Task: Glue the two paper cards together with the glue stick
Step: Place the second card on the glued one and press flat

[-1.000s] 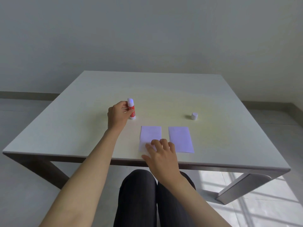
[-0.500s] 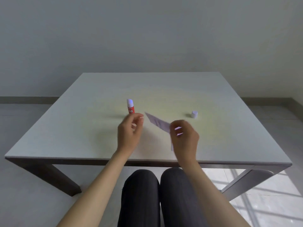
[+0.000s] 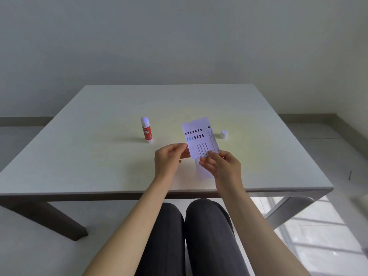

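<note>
I hold one paper card [image 3: 199, 138] upright above the table, its printed side with dark squares facing me. My left hand [image 3: 169, 159] pinches its lower left edge and my right hand [image 3: 223, 165] pinches its lower right corner. The second card [image 3: 205, 174] lies flat on the table beneath my right hand, mostly hidden. The red glue stick [image 3: 146, 130] stands uncapped to the left, apart from my hands. Its white cap [image 3: 223, 134] sits to the right of the raised card.
The white table [image 3: 79, 156] has its front edge [image 3: 119, 191] just below my wrists. My dark-trousered knees [image 3: 185, 226] are under the table. A plain wall stands behind the far edge.
My left hand let go of the glue stick and came to the card. My right hand lifted the left card off the table and turned it printed side towards me.
</note>
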### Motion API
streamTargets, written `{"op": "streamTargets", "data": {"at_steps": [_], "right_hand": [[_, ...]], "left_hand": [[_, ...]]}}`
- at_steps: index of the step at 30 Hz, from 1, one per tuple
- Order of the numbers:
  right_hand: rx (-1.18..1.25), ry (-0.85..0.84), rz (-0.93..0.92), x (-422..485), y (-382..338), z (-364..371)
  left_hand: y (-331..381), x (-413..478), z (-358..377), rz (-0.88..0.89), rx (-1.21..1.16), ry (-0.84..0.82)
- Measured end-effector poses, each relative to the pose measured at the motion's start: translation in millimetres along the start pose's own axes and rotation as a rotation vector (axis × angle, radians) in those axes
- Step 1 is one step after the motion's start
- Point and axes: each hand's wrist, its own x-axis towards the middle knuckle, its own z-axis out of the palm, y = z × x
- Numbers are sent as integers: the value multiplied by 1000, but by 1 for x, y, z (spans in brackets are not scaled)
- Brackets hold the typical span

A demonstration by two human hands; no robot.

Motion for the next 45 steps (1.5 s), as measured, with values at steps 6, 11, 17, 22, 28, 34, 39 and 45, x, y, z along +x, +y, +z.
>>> {"op": "streamTargets", "data": {"at_steps": [6, 11, 17, 22, 28, 34, 39, 45], "right_hand": [[-232, -1, -32, 11, -6, -18], [-601, 20, -92, 29, -17, -40], [-1033, 69, -235, 32, -6, -51], [-1106, 53, -306, 30, -1, -56], [-1102, 43, -349, 29, 5, -59], [-1127, 36, -379, 29, 9, -60], [-1140, 62, -436, 30, 15, -60], [-1180, 23, -490, 34, 15, -61]], "left_hand": [[0, 3, 5, 3, 74, 3], [-4, 4, 10, 14, 233, -65], [-15, -1, 14, 85, 505, -65], [-16, -4, 15, 115, 575, -64], [-18, -5, 15, 143, 589, -53], [-21, -4, 15, 179, 598, -49], [-24, -4, 19, 251, 679, -46], [-24, -2, 26, 299, 846, -32]]}}
